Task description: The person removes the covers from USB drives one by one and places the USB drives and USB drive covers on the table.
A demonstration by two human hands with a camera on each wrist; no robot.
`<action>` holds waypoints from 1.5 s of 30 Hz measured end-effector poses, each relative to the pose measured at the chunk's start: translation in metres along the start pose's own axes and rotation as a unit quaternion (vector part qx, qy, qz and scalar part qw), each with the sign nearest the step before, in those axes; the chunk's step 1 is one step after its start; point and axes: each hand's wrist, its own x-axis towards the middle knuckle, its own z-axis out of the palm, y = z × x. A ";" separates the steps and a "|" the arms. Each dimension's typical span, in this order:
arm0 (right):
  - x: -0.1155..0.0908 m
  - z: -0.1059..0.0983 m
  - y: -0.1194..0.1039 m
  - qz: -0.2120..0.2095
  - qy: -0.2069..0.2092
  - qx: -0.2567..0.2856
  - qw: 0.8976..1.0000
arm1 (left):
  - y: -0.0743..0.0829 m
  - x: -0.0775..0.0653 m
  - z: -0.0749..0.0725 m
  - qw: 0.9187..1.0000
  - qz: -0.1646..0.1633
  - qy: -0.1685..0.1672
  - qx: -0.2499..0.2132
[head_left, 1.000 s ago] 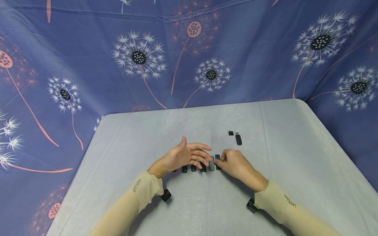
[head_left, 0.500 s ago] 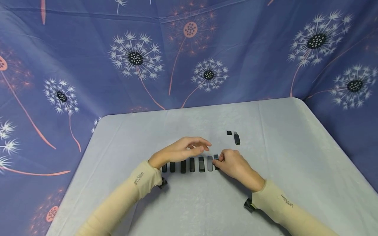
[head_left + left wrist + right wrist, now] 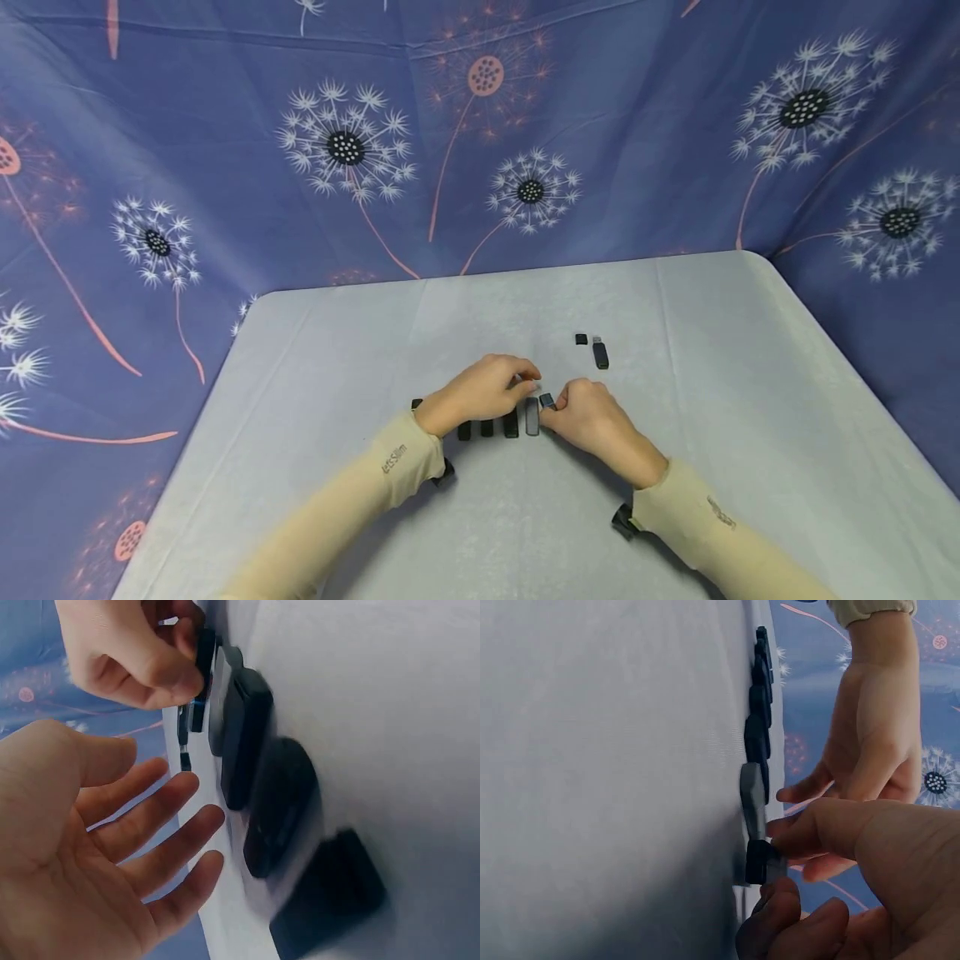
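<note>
My right hand (image 3: 596, 421) pinches a dark USB flash drive (image 3: 547, 402) between thumb and fingers at the right end of a row of flash drives. The held drive is tilted, its top end poking out past the fingertips. Just left of it lies a grey flash drive (image 3: 532, 416). My left hand (image 3: 483, 390) hovers over the row, its fingers pointing toward the held drive. In the left wrist view that hand (image 3: 97, 840) has spread, relaxed fingers and holds nothing. The right wrist view shows the held drive (image 3: 757, 861) near the grey one (image 3: 752, 796).
Several black flash drives (image 3: 511, 423) continue the row leftward, partly hidden under my left hand and wrist. Farther back lie an uncapped flash drive (image 3: 601, 355) and a small black cap (image 3: 581, 339). A pale cloth covers the table (image 3: 480, 517); a patterned blue curtain (image 3: 450, 125) hangs behind.
My left hand turned from palm showing to back showing, then moved right and closer to the right hand. The pinched flash drive has tilted from its straight place in the row.
</note>
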 end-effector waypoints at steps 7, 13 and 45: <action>-0.009 -0.008 -0.004 -0.063 0.031 0.002 0.998 | 0.007 0.001 0.001 0.999 0.001 -0.001 -0.052; -0.017 -0.016 -0.007 -0.123 0.096 -0.022 0.987 | 0.014 -0.003 0.000 0.996 -0.012 0.019 -0.090; -0.038 -0.042 -0.026 -0.269 -0.022 0.078 0.960 | 0.014 -0.044 -0.035 0.989 0.125 0.038 -0.071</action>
